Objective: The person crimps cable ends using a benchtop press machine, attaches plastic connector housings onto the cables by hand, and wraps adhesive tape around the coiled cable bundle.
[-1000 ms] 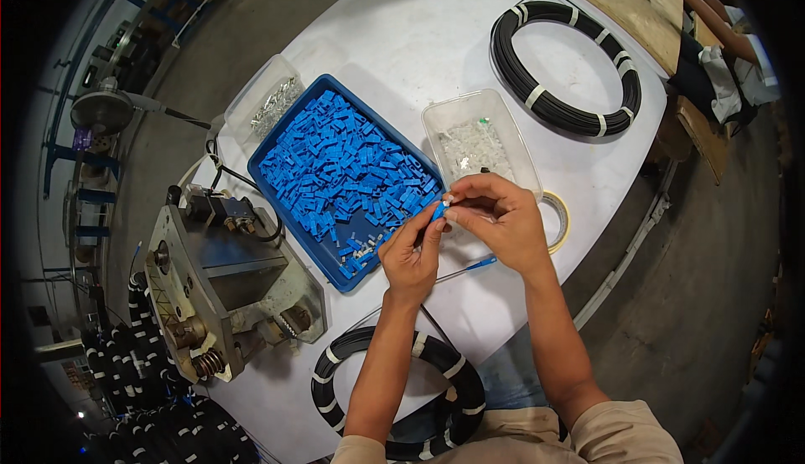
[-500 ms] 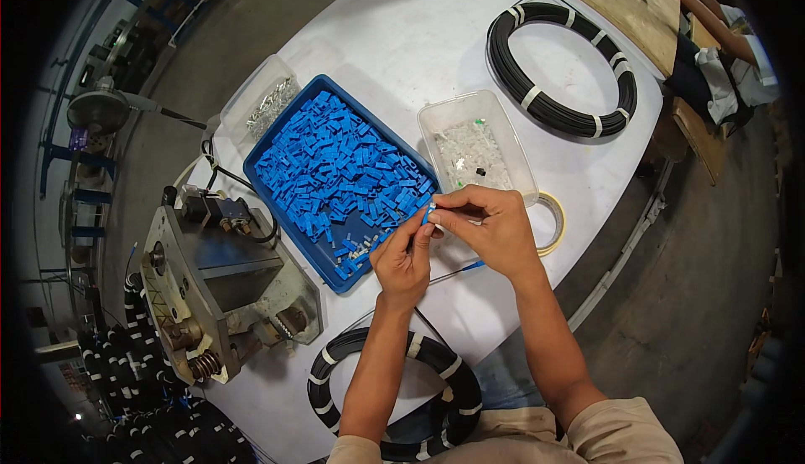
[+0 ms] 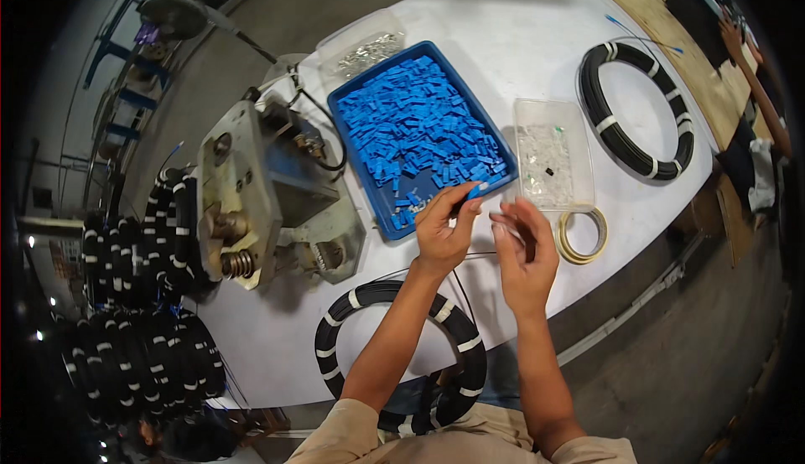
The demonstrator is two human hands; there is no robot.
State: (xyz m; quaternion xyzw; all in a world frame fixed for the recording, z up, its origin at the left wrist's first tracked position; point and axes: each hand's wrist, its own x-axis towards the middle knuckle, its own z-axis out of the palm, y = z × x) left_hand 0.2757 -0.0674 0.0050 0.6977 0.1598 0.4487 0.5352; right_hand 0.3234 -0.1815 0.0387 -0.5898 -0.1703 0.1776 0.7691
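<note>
My left hand (image 3: 444, 228) is closed in a pinch on a small blue connector (image 3: 475, 191), which has a pale tip. It holds the connector just over the near right edge of a blue tray (image 3: 387, 219) heaped with loose blue connectors (image 3: 419, 120). To its right, my right hand (image 3: 528, 250) is raised with bent fingers apart from the thumb, and I see nothing held in it. A thin black cable (image 3: 459, 284) runs below the hands. Beneath my left forearm lies a coil of black cable (image 3: 335, 317) bound with white bands.
Behind my right hand stand a clear box (image 3: 553, 158) of small translucent pieces and a tape roll (image 3: 563, 250). A metal machine (image 3: 277, 187) occupies the left side. Another coil (image 3: 616, 129) lies far right; a box of metal parts (image 3: 365, 53) sits behind the tray. Another person's arm shows far right.
My right hand has come away from the connector and moved right, its fingers loosening. My left hand still pinches the connector. The whole view has shifted and turned.
</note>
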